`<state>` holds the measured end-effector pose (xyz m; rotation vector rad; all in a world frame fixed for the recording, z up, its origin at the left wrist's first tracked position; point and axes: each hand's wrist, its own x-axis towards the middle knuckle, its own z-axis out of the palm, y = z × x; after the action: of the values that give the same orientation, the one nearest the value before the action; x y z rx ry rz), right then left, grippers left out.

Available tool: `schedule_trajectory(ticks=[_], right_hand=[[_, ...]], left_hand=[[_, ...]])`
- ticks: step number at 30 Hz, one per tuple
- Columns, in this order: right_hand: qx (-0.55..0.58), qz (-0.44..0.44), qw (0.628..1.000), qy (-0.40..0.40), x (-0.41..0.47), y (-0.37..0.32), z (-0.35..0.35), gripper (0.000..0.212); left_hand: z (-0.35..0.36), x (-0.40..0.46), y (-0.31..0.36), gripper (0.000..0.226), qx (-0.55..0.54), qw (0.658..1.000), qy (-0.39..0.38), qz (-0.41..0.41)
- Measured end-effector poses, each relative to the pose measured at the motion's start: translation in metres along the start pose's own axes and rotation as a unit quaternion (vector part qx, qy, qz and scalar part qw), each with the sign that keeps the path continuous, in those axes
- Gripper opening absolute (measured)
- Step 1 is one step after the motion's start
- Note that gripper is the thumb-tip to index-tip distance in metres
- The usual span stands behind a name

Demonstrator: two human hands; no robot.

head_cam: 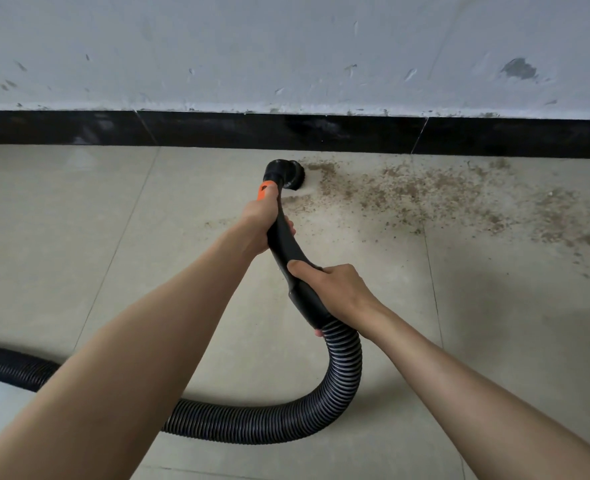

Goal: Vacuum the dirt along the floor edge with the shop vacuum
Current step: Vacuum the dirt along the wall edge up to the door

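Your left hand point(260, 225) grips the rigid wand point(283, 237) near the nozzle point(284, 174); right hand point(335, 289) wraps the cuff. Nozzle sits at the dirt point(407, 192) by the baseboard point(217, 129). Looks light, stiff up front; hose point(342, 368) is floppy, so steer w/ wand.

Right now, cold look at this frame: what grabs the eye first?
Two bare arms reach in from below, left hand and right hand both gripping the black vacuum handle, its brush nozzle down on the tile by the black baseboard. Right of the nozzle, brown dirt spreads along the floor edge. The ribbed hose loops back to lower left.
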<state>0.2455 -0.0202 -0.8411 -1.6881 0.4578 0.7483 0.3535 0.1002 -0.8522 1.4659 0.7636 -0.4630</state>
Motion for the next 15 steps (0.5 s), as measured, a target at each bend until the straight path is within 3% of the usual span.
schedule_trajectory(ticks=[15], right_hand=[[-0.077, -0.022, 0.986, -0.149, -0.014, -0.008, 0.141, 0.051]], left_hand=[[-0.169, -0.034, -0.031, 0.040, -0.033, 0.988, 0.150, 0.013]])
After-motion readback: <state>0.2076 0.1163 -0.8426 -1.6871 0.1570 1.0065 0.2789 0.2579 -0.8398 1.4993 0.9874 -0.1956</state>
